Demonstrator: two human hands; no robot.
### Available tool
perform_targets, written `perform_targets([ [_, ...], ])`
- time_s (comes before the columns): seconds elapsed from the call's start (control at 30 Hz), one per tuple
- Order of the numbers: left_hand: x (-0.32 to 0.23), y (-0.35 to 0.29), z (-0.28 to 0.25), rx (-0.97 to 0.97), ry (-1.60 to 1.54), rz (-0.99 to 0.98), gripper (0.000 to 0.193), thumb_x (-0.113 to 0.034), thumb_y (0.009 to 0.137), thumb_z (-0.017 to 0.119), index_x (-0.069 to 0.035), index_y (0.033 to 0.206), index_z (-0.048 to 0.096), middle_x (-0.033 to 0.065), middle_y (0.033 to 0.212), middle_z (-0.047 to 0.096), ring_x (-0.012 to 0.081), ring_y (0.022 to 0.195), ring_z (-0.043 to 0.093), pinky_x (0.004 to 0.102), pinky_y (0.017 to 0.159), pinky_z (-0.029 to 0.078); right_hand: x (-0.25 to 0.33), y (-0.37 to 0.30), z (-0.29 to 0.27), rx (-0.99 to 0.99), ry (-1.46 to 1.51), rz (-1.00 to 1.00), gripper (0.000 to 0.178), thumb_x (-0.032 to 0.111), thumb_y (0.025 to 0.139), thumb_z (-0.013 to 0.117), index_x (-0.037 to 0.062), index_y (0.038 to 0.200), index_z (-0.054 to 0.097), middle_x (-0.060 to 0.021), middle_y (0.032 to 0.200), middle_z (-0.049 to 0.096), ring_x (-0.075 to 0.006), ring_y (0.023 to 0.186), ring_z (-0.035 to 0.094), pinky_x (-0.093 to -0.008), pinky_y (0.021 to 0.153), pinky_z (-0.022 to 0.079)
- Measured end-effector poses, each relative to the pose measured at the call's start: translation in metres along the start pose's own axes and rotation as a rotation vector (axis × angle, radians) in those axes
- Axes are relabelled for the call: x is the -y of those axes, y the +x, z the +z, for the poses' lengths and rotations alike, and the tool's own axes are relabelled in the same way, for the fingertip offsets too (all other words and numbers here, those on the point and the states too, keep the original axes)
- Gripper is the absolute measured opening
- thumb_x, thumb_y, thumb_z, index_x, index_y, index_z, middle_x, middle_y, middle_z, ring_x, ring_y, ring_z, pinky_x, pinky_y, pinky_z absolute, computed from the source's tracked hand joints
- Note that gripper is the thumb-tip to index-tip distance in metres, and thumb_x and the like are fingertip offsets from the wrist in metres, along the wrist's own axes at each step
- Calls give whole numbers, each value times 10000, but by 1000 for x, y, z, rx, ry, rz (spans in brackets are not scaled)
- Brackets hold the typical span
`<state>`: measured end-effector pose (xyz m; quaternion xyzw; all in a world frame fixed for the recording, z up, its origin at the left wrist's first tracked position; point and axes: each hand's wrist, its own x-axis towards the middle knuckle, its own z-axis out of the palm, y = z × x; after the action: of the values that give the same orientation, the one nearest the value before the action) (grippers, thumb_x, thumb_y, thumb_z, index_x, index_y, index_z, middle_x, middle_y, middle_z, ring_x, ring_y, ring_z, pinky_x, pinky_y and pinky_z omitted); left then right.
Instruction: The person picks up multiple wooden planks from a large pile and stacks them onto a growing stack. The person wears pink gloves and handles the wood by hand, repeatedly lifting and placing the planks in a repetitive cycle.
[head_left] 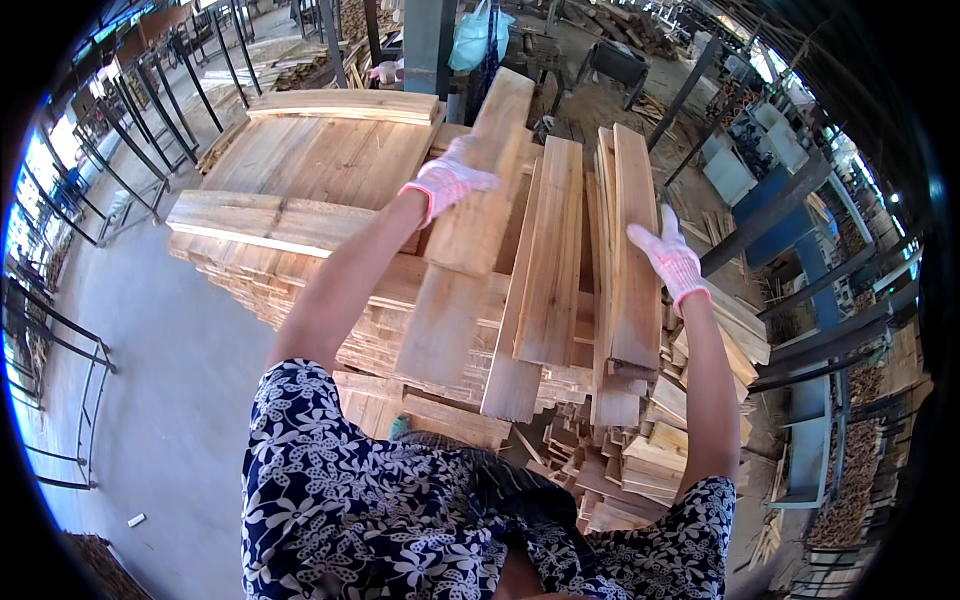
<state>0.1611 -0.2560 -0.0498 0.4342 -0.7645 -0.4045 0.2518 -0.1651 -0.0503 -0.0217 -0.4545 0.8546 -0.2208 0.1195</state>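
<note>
Both my hands wear pale pink-and-white knitted gloves. My left hand [450,182] is closed at the left edge of a long wooden board [470,232], its thumb lying across the top face. This board is tilted and slightly blurred, and overlaps another plank [447,320] below it. My right hand [668,255] is open, thumb and fingers apart, against or close to the right edge of a stacked board [634,270]; whether it touches I cannot tell. Between my hands lie more boards [550,250], laid lengthwise away from me.
A large layered stack of boards [300,160] fills the left, with a thick plank [270,220] across its near side. Short offcuts [600,470] pile up below. A grey post [428,50] with a light-blue bag [480,38] stands ahead. Dark metal bars [770,215] slant at right.
</note>
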Motion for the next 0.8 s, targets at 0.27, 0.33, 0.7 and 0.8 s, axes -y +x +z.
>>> perform_targets([
  [0.27,-7,-3,23,74,521,-366,1139,-564,769,731,-126,1638,140,312,1608,252,448,1438,411,522,1121,431,25,30,30,20,-233,158,1009,604,819,698,177,1615,249,-326,1541,360,-467,1389,463,-517,1115,429],
  [0.33,-10,-8,25,66,503,-400,1085,-521,776,724,-112,1618,175,335,1584,273,461,1425,421,509,1131,422,29,32,22,24,-267,102,975,586,817,703,180,1600,288,-325,1537,368,-464,1379,476,-510,1112,436],
  [0.7,-16,-94,13,400,829,-192,1002,-553,867,656,48,1551,236,372,1497,350,473,1321,520,511,1065,485,127,10,87,82,-229,5,1003,629,821,662,119,1600,289,-356,1493,438,-477,1379,467,-477,1116,420],
  [0.8,-27,-103,-6,496,861,-82,942,-590,855,644,54,1488,375,366,1431,457,467,1275,566,519,1024,513,132,21,116,48,-228,116,965,556,819,678,147,1590,267,-343,1490,422,-478,1348,495,-508,1097,445],
])
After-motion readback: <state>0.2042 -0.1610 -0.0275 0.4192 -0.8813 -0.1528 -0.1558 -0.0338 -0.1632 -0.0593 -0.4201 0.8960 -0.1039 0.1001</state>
